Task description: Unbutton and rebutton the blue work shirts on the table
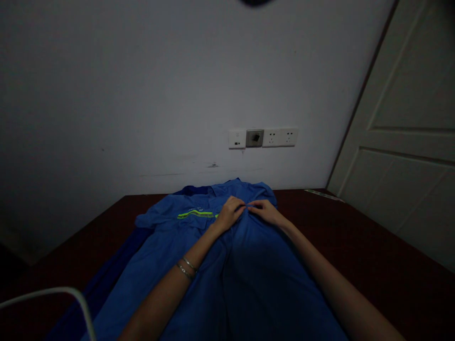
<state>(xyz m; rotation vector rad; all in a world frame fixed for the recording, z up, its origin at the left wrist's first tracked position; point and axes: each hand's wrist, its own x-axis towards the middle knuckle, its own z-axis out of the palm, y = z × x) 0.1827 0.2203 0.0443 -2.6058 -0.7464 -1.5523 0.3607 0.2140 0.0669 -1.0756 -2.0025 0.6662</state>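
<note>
A blue garment with a darker blue sleeve lies spread in front of me, and a yellow-green stripe crosses its chest. Near its upper middle, my left hand pinches the cloth along the front opening. My right hand grips the same spot from the other side, fingertips almost meeting the left ones. Whatever small detail sits between the fingertips is too dim to make out. Silvery bracelets circle my left wrist.
Beneath the garment is a dark reddish-brown tabletop, its far edge against a pale wall. Sockets and switches are set in the wall. A white panelled door stands at right. A white cable curves in at lower left.
</note>
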